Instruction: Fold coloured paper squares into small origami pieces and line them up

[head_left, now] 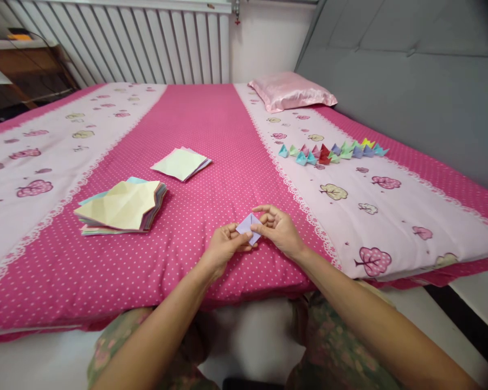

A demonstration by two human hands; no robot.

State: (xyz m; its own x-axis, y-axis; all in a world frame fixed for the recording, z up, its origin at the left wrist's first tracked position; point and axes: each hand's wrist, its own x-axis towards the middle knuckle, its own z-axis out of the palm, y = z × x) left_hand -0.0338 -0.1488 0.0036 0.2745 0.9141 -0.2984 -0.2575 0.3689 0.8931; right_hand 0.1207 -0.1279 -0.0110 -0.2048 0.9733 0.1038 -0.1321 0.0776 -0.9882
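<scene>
Between my two hands is a small lavender origami paper (247, 223), folded into a diamond shape with a crease or slit near its top. My left hand (224, 245) pinches its left and lower side, thumb on the front face. From the right, my right hand (280, 230) grips the other edge, its thumb pressed near the middle and its fingers curled behind. Both hands are just above the pink dotted bedspread (211, 271) near the bed's front edge. The parts of the paper behind my fingers are hidden.
Left of my hands lies a thick stack of creased coloured paper (122, 206), with a thinner stack (182, 164) behind it. Several small folded paper boats (324, 154) stand in rows at the right. Farther back are a pink pillow (290, 91), a radiator (146, 43) and a grey headboard (390, 81).
</scene>
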